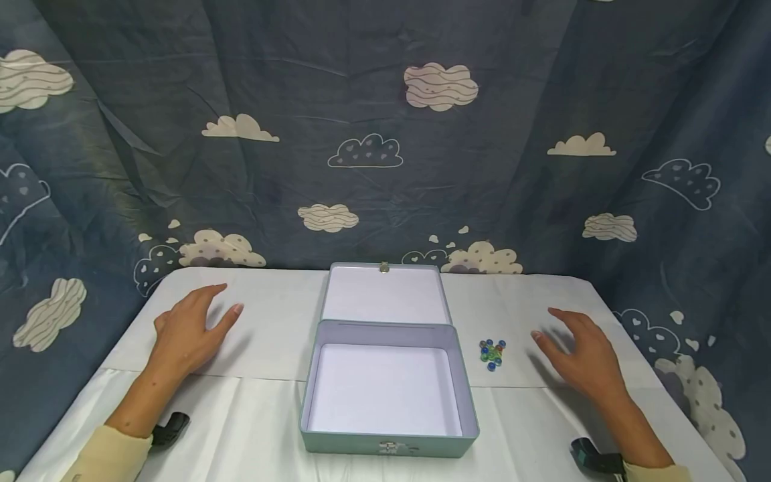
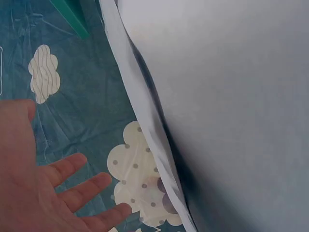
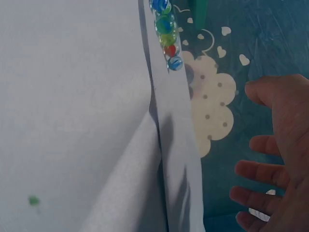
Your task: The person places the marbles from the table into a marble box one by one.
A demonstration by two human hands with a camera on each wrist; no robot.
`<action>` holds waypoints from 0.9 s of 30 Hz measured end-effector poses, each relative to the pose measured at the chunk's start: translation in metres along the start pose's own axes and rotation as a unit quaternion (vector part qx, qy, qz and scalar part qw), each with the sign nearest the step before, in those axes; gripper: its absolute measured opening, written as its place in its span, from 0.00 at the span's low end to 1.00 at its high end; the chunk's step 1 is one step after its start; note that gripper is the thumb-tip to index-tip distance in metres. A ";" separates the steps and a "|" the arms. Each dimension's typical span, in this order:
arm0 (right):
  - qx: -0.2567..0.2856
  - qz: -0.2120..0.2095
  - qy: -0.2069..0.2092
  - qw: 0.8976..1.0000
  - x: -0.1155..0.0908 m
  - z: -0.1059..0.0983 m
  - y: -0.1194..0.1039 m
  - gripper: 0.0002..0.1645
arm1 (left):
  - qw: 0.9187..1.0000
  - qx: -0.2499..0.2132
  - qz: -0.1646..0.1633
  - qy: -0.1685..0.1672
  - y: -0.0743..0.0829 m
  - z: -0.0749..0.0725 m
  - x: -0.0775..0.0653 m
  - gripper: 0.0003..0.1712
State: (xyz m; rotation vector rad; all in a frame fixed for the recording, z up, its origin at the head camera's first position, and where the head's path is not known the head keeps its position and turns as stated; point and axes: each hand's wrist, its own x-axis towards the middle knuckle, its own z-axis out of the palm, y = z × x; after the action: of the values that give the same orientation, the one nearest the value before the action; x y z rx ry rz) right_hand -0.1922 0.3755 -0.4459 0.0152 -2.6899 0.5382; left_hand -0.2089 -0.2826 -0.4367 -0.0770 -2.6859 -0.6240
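A green metal box (image 1: pixel 388 444) stands at the middle of the table, its hinged lid (image 1: pixel 387 292) swung back and its inside bare. Right of the box lies a small cluster of glass marbles (image 1: pixel 492 355), blue, green and reddish; they also show at the top of the right wrist view as marbles (image 3: pixel 166 37). My left hand (image 1: pixel 188 331) hovers over the left of the table, fingers loosely spread, holding nothing. On the other side, my right hand (image 1: pixel 583 358) is held to the right of the marbles, apart from them, its fingers relaxed around nothing.
A white cloth (image 1: pixel 259 335) with fold lines covers the table. Behind it hangs a dark blue curtain (image 1: pixel 361 80) with cloud prints. The box has a front latch (image 1: pixel 390 447), and a small clasp (image 1: pixel 384 267) sits on the lid's edge.
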 end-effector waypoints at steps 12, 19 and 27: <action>0.016 -0.017 0.015 1.000 -0.001 -0.004 -0.016 0.32 | 0.999 -0.035 0.016 -0.004 0.015 0.000 -0.003 0.35; 0.027 -0.033 0.023 0.999 -0.002 -0.004 -0.025 0.30 | 0.998 -0.054 0.031 -0.003 0.023 0.003 -0.006 0.31; 0.035 -0.067 0.033 0.997 -0.005 0.000 -0.032 0.27 | 0.996 -0.073 0.040 -0.015 0.035 0.006 -0.008 0.30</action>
State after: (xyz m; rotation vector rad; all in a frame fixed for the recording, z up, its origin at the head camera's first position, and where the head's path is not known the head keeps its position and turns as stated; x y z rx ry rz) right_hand -0.1846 0.3455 -0.4363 0.1928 -2.5819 0.5800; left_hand -0.1985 -0.2480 -0.4299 -0.2335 -2.6465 -0.8000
